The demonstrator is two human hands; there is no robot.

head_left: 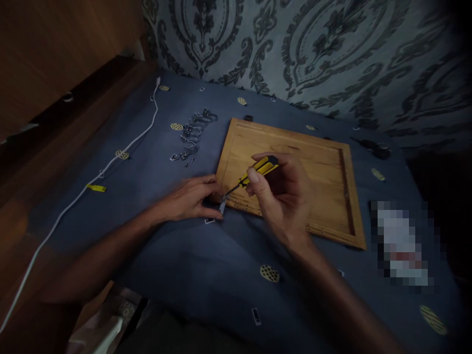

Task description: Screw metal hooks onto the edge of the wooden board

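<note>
My right hand (285,199) is closed round the handle of a yellow and black screwdriver (262,167). The shaft slants down to the left, its tip at a small metal fitting (222,204) by the near left corner of a framed wooden panel (287,169). Thumb and fingers of my left hand (193,197) close on that fitting from either side, at the panel's edge. The panel lies flat, recessed side up, with small dark holes along its near edge. How the fitting is joined to the panel is too small to make out.
Several curved metal fittings (193,132) lie in a row beyond my left hand, with tiny screws (189,162) near them. A white cable (143,132) runs down the left side. Dark keys or a similar object (374,147) and a blurred-out packet (400,246) lie at right.
</note>
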